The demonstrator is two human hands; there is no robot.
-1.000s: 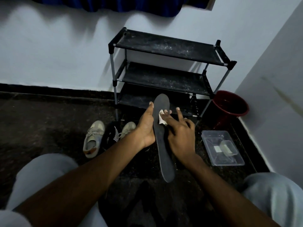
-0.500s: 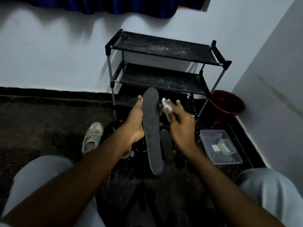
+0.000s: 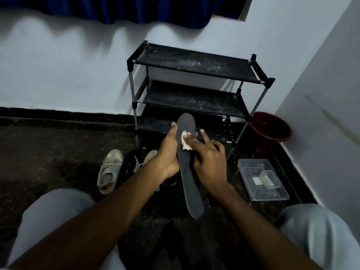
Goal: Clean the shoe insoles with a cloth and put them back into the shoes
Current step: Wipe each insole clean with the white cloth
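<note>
**Between the knees, over a gritty floor: a small cloth on a long insole**

Above the dark floor [image 3: 48, 152], between the person's knees, the grey insole [image 3: 188, 178] is held in the air, its toe pointing far towards the black shoe rack [image 3: 194, 63] and its heel near, towards the lap. The left hand [image 3: 168, 151] grips it along the left edge, thumb lying up that edge; its fingers go behind the insole and are hidden. The right hand [image 3: 209, 162] holds a small white cloth [image 3: 185, 143] pressed to the upper face near the toe, under one fingertip, with another finger stretched past it and the rest curled in.

Likely troubles, as I judge them:

- The cloth is a scrap, mostly under one fingertip. A long stroke could leave it behind or let it fall to the floor, which looks speckled with grit, and it would then carry dirt back onto the insole.
- The grip sits at the middle of one edge, so the near heel end hangs free. Hard pressure from the right could bend the insole or twist it out of the left hand.
- The room is dim, and missed patches on dark material would be hard to spot.

Both pale shoes [image 3: 109, 170] lie on the floor at the left, near the rack's foot, with something black between them that might snag an insole on its return. A red bucket [image 3: 270, 131] and a clear tub [image 3: 261, 182] stand at the right.
</note>
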